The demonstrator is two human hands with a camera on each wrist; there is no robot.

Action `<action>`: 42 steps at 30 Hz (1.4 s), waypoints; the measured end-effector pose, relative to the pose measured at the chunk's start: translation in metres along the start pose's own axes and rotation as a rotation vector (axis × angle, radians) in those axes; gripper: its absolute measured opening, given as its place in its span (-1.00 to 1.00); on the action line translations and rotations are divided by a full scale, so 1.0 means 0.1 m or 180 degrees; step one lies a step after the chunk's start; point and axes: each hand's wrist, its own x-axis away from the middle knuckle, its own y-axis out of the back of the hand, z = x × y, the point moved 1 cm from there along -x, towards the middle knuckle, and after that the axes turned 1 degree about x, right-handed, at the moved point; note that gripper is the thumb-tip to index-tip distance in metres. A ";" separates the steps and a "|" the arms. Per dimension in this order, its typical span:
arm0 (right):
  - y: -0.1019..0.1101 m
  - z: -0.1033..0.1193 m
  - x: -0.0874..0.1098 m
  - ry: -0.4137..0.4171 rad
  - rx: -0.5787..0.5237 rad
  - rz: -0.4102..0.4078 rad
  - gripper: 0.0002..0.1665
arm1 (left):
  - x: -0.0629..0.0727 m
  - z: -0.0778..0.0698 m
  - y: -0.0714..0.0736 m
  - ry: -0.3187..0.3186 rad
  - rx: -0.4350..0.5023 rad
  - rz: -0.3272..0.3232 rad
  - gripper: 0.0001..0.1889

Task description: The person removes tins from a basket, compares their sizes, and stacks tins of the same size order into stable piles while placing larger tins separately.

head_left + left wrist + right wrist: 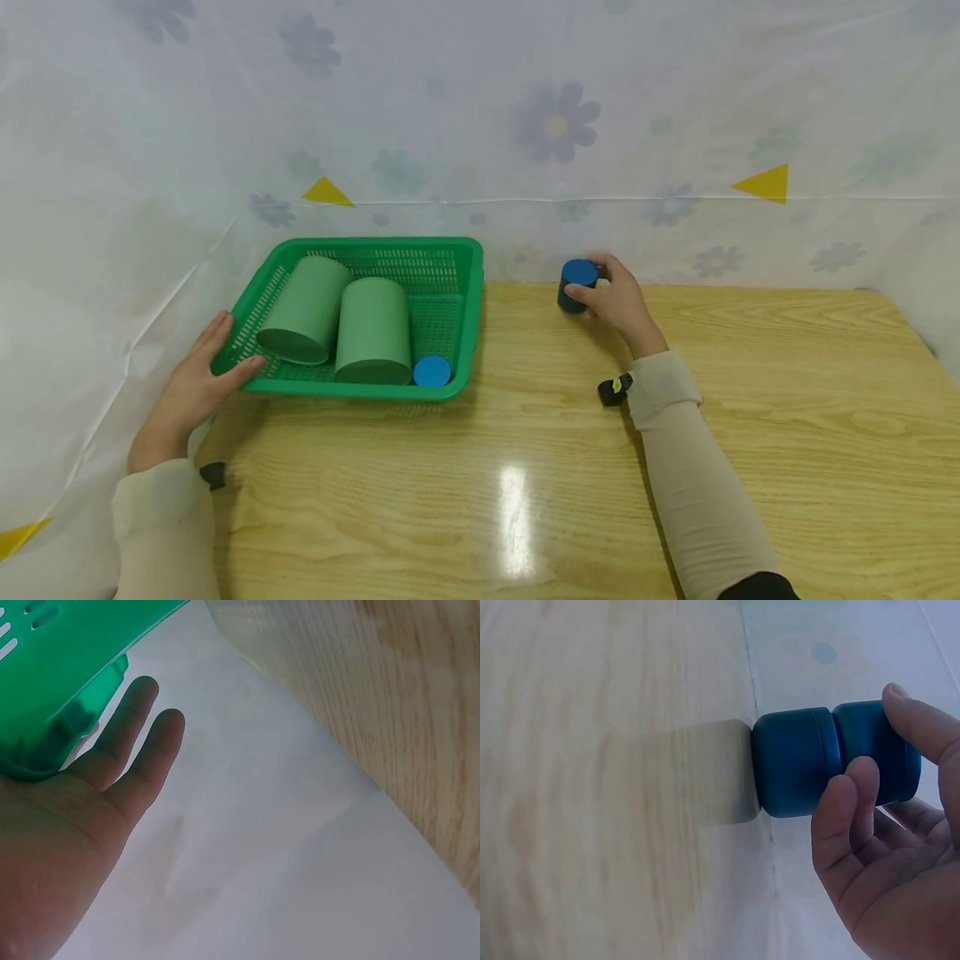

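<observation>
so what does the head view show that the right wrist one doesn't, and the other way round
Only the head view shows the green basket, the pale green cylinders and blue round piece in it, the left hand at its side, and the yellow triangles.

Only the right wrist view shows the palm side of the right hand and, clearly, a groove round the blue canister.

Both share that hand gripping the canister, the wooden table and the pale backdrop.

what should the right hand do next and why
I'd probably lift the upper blue canister toward the green basket: the right hand grips it, the left hand touches the basket, and bare floor shows behind the blue-topped piece inside.
</observation>
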 end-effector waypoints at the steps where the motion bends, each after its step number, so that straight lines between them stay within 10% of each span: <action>1: 0.00 0.00 0.00 -0.0002 -0.0006 -0.0004 -0.15 | 0.00 0.00 0.00 0.0004 0.0004 0.0002 -0.06; 18: 0.05 0.07 0.03 0.0261 -0.0076 0.0002 -0.03 | -0.01 -0.01 0.00 -0.0003 0.0005 0.0016 -0.06; 42: -0.17 0.85 0.38 0.1304 -0.0154 -0.0025 -0.21 | -0.01 -0.02 0.01 -0.0049 -0.0074 -0.0019 -0.05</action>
